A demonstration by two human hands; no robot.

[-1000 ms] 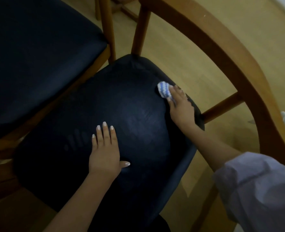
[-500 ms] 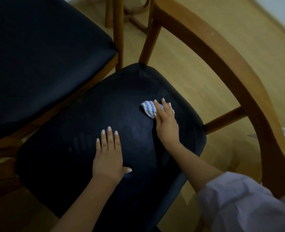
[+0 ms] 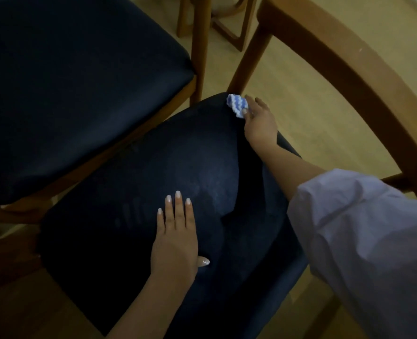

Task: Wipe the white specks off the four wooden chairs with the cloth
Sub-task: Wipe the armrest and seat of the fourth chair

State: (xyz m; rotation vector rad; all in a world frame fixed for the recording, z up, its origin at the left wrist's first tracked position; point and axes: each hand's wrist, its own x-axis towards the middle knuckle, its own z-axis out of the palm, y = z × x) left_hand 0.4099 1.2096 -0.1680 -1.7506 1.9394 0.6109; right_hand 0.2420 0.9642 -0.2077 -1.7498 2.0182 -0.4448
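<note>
While the left hand [image 3: 175,231] lies flat with straight fingers on the dark seat [image 3: 134,196], the right hand [image 3: 260,122] pinches the cloth [image 3: 236,105] at the seat's far corner.

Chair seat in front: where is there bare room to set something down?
Bare: the near seat left of the left hand, out to its left edge, and the stretch between both hands. The neighbouring chair's seat is bare too. Crowded: the far corner, where the right hand holds the striped cloth by the backrest post.
</note>
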